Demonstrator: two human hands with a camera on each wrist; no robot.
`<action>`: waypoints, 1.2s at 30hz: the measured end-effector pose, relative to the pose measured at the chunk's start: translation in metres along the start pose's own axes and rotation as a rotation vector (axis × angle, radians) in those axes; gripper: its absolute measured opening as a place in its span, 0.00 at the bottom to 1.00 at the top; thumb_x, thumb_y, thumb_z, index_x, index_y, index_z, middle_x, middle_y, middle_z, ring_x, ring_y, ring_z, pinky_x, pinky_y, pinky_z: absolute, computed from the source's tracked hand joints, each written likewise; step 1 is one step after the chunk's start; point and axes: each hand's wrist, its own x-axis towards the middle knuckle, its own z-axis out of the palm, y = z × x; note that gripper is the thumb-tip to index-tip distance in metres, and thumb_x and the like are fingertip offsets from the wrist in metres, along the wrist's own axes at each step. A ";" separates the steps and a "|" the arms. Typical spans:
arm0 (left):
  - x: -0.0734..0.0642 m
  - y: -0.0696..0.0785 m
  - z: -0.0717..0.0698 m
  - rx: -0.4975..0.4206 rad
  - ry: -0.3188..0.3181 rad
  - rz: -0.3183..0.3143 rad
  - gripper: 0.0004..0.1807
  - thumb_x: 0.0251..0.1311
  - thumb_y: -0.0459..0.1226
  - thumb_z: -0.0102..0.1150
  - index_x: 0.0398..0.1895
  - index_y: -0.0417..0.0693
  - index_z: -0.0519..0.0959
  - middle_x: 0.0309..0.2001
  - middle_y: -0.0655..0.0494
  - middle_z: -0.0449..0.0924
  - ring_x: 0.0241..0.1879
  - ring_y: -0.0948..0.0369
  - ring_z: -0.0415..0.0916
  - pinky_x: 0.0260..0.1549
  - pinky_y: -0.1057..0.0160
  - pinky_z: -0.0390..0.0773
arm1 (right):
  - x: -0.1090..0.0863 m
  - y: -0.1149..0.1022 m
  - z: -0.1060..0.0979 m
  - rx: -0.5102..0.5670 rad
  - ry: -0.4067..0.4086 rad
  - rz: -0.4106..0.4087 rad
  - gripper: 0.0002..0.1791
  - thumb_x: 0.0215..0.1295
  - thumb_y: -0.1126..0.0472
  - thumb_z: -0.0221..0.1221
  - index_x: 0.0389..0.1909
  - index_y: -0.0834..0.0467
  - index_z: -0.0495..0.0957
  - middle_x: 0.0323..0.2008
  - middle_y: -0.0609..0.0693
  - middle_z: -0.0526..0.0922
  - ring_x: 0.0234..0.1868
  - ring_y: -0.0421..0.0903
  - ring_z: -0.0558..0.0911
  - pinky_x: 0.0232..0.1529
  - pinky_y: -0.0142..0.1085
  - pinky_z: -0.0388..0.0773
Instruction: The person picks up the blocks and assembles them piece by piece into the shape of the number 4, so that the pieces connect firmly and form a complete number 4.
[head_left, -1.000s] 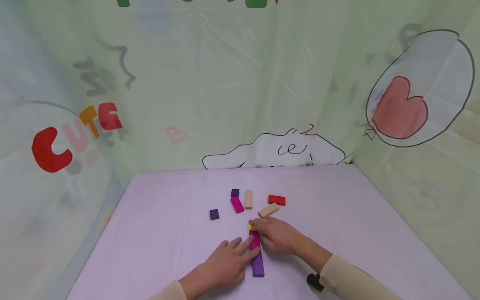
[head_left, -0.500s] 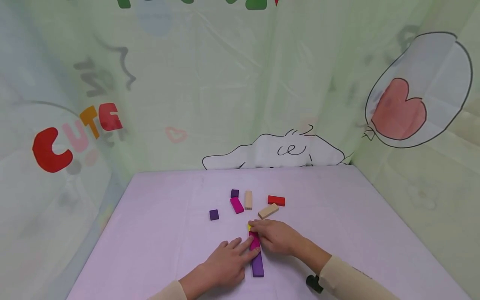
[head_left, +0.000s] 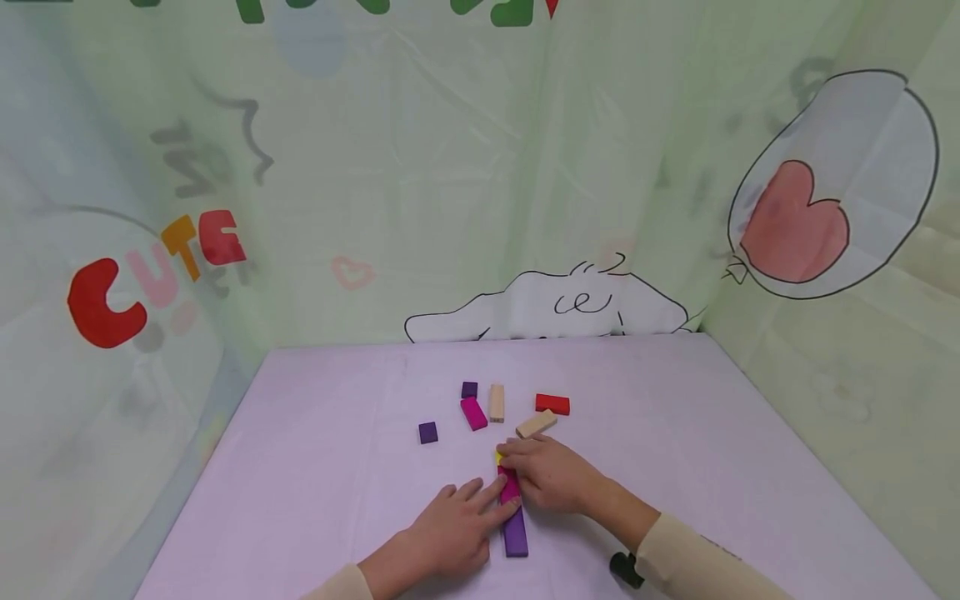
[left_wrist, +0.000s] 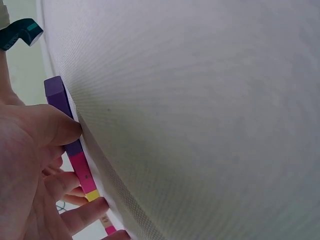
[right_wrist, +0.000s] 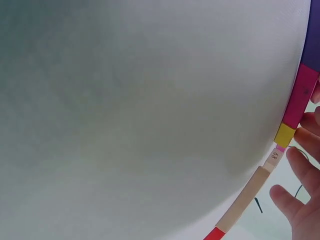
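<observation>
A purple block [head_left: 515,533], a magenta block [head_left: 508,485] and a yellow block [head_left: 499,458] lie end to end on the lilac tabletop [head_left: 315,450]. My left hand [head_left: 455,527] comes from the left, two fairly straight fingers resting on the magenta block. In the left wrist view its thumb [left_wrist: 67,131] lies beside the purple block [left_wrist: 57,95]. From the right, my right hand [head_left: 551,473] lays its fingertips over the yellow block, partly covering it. The right wrist view shows its extended, spread fingers [right_wrist: 301,167] close to the yellow block [right_wrist: 284,135].
Beyond the row lie two small dark purple cubes [head_left: 427,432], a magenta block [head_left: 473,413], two bare wooden blocks [head_left: 497,403] and a red block [head_left: 552,405]. A black object [head_left: 626,570] sits by my right sleeve [head_left: 705,558]. Printed curtains [head_left: 450,167] surround the table.
Everything in the head view sits slightly lower in the picture than before, as the camera has tilted a little. Both hands and the blocks keep their positions on the table.
</observation>
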 end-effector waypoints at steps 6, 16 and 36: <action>-0.001 0.001 -0.003 -0.007 -0.017 -0.008 0.34 0.72 0.47 0.54 0.80 0.75 0.60 0.82 0.64 0.54 0.77 0.52 0.62 0.67 0.43 0.74 | -0.001 -0.004 -0.001 -0.038 0.028 0.002 0.18 0.71 0.54 0.61 0.60 0.51 0.84 0.63 0.47 0.82 0.69 0.49 0.77 0.70 0.51 0.74; -0.001 0.002 -0.001 -0.022 -0.008 -0.003 0.33 0.72 0.47 0.52 0.80 0.75 0.60 0.83 0.64 0.54 0.77 0.51 0.63 0.66 0.42 0.74 | -0.001 -0.010 -0.007 -0.073 0.044 -0.007 0.17 0.71 0.53 0.63 0.58 0.51 0.84 0.60 0.47 0.83 0.66 0.48 0.79 0.69 0.50 0.75; 0.002 -0.002 0.003 -0.027 -0.022 -0.014 0.35 0.72 0.48 0.54 0.80 0.79 0.58 0.82 0.67 0.54 0.78 0.54 0.62 0.68 0.43 0.74 | 0.001 0.032 -0.014 -0.026 0.269 0.211 0.19 0.64 0.57 0.70 0.56 0.52 0.85 0.57 0.51 0.85 0.61 0.53 0.83 0.62 0.52 0.81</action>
